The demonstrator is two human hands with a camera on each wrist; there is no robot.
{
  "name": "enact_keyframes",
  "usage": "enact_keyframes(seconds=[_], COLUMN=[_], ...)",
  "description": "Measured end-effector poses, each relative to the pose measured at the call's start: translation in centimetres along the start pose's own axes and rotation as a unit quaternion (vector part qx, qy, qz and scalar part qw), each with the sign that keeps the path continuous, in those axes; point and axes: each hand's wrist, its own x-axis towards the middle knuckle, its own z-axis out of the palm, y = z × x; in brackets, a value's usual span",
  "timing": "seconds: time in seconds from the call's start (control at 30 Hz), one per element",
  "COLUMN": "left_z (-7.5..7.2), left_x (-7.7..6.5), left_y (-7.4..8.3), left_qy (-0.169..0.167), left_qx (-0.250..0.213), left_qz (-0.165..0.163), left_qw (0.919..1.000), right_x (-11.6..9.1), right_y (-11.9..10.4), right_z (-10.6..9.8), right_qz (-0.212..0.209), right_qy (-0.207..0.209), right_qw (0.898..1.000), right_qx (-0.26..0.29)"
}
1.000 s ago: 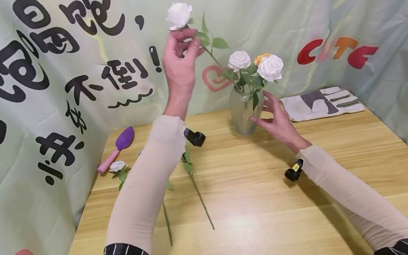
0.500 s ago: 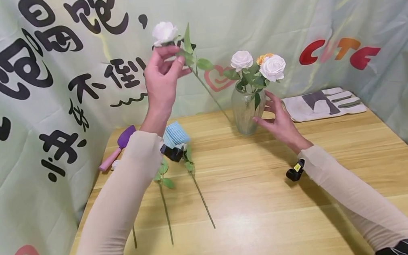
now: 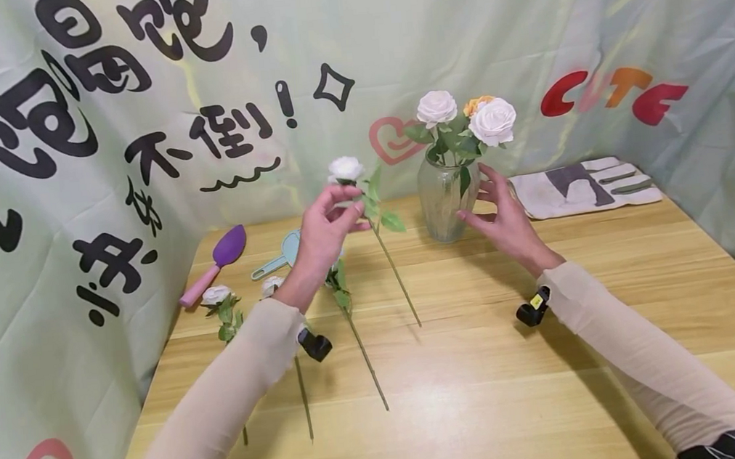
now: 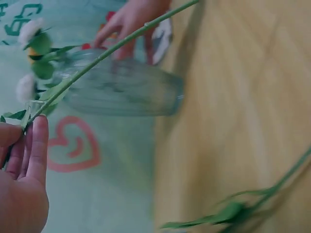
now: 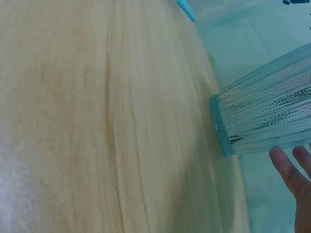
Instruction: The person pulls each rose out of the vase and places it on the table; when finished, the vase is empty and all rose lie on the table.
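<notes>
My left hand [image 3: 327, 222] pinches a white rose [image 3: 345, 168] just below its bloom. The rose's green stem [image 4: 112, 50] slants down to the right in the head view, over the table and left of the vase. A ribbed clear glass vase [image 3: 439, 205] stands upright at the back, holding two white roses [image 3: 492, 122] and a yellow-orange flower [image 3: 478, 105] partly hidden behind them. My right hand [image 3: 504, 221] holds the vase's right side, thumb in front and fingers toward the back. In the right wrist view its fingertips [image 5: 279, 155] lie at the glass wall.
Several more roses lie on the wooden table [image 3: 487, 394], including a white one [image 3: 217, 295] at left and one with a long stem [image 3: 365, 353]. A purple trowel [image 3: 230, 246] and a light blue handled tool [image 3: 270, 267] lie behind them. Folded gloves [image 3: 583, 185] lie at back right.
My left hand has moved left and then down with the rose, whose stem has swung away from the vase's mouth to its left. My right hand has stayed at the vase.
</notes>
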Motion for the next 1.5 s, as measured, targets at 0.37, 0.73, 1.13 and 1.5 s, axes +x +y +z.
enact_keyframes(seconds=[0.37, 0.73, 1.13, 1.5], left_z=[1.2, 2.2, 2.4, 1.6], left_x=[-2.7, -3.7, -4.2, -4.4], left_y=[-6.3, -8.6, -8.9, -7.5], left_qy=[-0.016, -0.018, -0.048, -0.039], left_qx=[0.064, 0.107, 0.125, 0.157], left_qz=[-0.124, -0.174, -0.214, -0.197], left_qw=[0.9901, 0.9788, 0.9677, 0.9671], right_x=[0.1, 0.0, 0.1, 0.1], right_y=[0.0, 0.1, 0.1, 0.1], right_z=[0.1, 0.0, 0.0, 0.0], right_qz=[0.004, 0.01, 0.01, 0.012], right_qy=[-0.001, 0.0, 0.0, -0.002], right_qw=[1.0, 1.0, 1.0, 1.0], right_qx=[0.015, 0.016, 0.008, 0.008])
